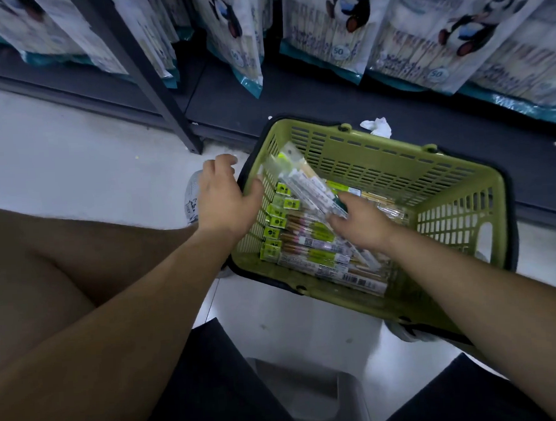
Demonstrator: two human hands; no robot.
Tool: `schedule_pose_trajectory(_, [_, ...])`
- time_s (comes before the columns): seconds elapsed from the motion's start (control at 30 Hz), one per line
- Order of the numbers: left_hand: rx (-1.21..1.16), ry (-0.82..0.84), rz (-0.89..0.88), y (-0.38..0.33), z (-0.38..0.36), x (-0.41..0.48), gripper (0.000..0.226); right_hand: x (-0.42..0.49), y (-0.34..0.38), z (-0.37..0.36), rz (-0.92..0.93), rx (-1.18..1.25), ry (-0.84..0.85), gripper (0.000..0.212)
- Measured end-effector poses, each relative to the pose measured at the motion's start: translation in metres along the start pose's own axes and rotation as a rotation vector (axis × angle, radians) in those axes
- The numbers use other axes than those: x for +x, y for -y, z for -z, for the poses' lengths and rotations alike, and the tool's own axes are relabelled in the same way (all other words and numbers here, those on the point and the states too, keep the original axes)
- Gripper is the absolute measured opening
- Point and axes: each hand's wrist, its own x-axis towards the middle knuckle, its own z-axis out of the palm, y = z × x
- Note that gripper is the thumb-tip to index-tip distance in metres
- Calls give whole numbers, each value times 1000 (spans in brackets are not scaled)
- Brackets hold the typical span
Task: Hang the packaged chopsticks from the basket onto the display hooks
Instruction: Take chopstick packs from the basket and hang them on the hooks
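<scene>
I am crouching over the floor and working the pick-up step: no pack is leaving the basket (397, 167) yet. My right hand (360, 221) is reaching in among the packaged chopsticks (308, 244), which are lying stacked along the basket's bottom. Thumb and fingers are closing in a narrow pinch on the lower end of the raised pack (295, 173), which is tilting up toward the left wall. My left hand (225, 194) is sitting at the left rim, thumb on the inside and fingers curled outside. I cannot tell whether it is gripping the rim or only resting there. Next, I judge, I am needing to lift that pack free and find its hang hole. Beyond the basket, panda bags (333, 21) are hanging on the rack; no hook is showing.
</scene>
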Motion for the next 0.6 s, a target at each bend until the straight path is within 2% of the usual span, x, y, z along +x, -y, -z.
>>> schedule_pose_trajectory(0.03, [-15, -4, -20, -4, -1, -2, 42, 1, 16, 4, 22, 65, -46, 14])
schedule_pose_trajectory(0.1, [-146, 104, 40, -14, -3, -6, 34, 1, 46, 7, 95, 169, -111, 13])
schedule_pose_trajectory(0.17, [-399, 268, 153, -26, -6, -11, 33, -1, 74, 7, 166, 239, -116, 8])
schedule_pose_trajectory(0.23, [-647, 334, 234, -35, -11, -14, 34, -3, 92, 4, 231, 286, -81, 16])
schedule_pose_trajectory(0.3, [-833, 317, 303, -40, -12, -14, 30, -5, 103, 0, 252, 287, -41, 27])
schedule_pose_trajectory(0.43, [-980, 239, 411, -40, -8, -6, 27, -8, 101, -4, 276, 344, 37, 10])
schedule_pose_trajectory(0.47, [-973, 213, 420, -39, -6, -3, 28, -8, 96, -4, 270, 388, 20, 19])
schedule_pose_trajectory(0.53, [-970, 163, 398, -36, 0, 3, 28, -5, 79, -5, 168, 468, -65, 37])
schedule_pose_trajectory(0.6, [-975, 105, 375, -30, 8, 9, 28, 0, 52, -9, 57, 384, -102, 35])
